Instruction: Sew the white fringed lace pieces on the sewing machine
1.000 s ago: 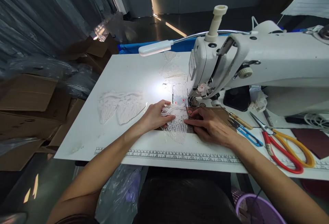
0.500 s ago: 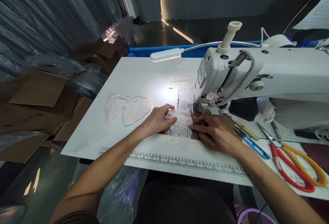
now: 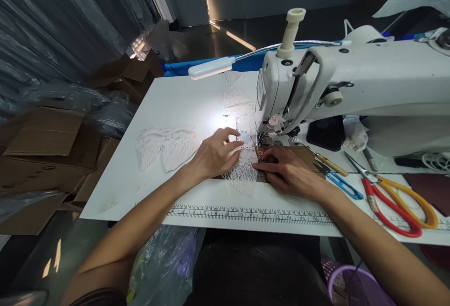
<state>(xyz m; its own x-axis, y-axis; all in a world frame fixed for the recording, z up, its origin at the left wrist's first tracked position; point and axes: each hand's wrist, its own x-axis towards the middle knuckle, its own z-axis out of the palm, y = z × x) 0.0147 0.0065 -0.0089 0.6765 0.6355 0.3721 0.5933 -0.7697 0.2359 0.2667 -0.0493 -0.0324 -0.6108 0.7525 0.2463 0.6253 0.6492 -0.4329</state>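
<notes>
A white lace piece [image 3: 242, 175] lies on brown fabric [image 3: 305, 155] under the presser foot of a white sewing machine [image 3: 351, 81]. My left hand [image 3: 214, 153] is raised a little over the lace's left side, its fingers curled with the fingertips pinching the lace edge near the needle. Flat on the brown fabric, just right of the lace, rests my right hand [image 3: 288, 170], with its fingers stretched along the seam line. The machine's gooseneck lamp [image 3: 211, 68] lights the needle area.
More lace pieces [image 3: 165, 145] lie left on the white table [image 3: 168, 104]. Red scissors [image 3: 390, 205], yellow scissors [image 3: 411, 193], blue snips [image 3: 342, 185] and a wooden-handled tool [image 3: 328, 164] lie right. A ruler strip [image 3: 246, 213] runs along the front edge. Cardboard boxes [image 3: 45, 132] stand on the floor left.
My left hand has lifted from lying flat on the lace and reached toward the needle, fingers now pinching the lace edge. My right hand has stayed in place.
</notes>
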